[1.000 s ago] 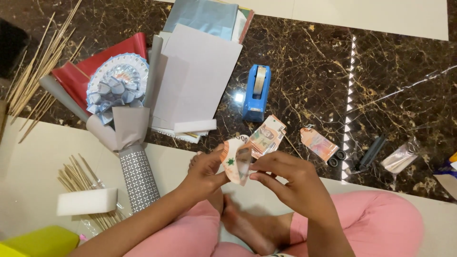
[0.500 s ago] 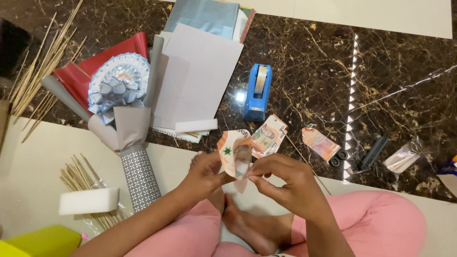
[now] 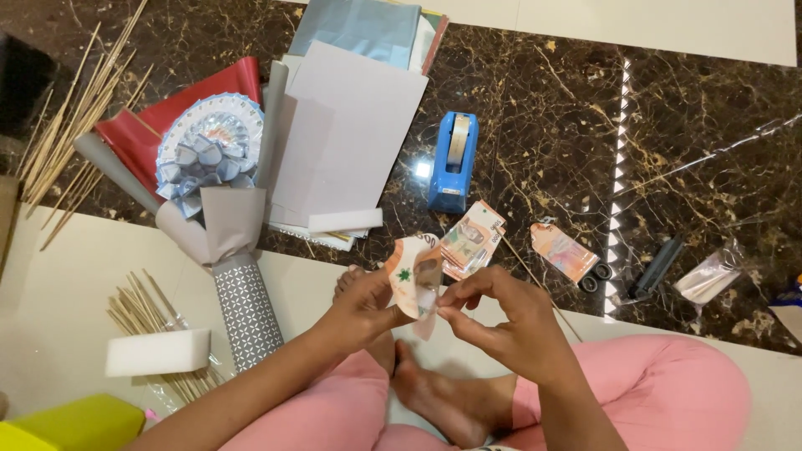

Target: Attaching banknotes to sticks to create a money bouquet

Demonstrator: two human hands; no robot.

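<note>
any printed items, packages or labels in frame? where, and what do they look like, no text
Banknote: orange, curled, held in the left hand and right hand.
Banknote stack: orange, below the blue tape dispenser.
Single banknote: orange, flat on the dark floor.
Clear plastic packet: far right.

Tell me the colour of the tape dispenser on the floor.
Blue tape dispenser, seen in the head view.

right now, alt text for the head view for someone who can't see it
Seated on the floor, a person's left hand and right hand hold a curled orange banknote between them. Beyond lie a small stack of banknotes, a blue tape dispenser, grey paper sheets and a wrapped paper bouquet.
</note>
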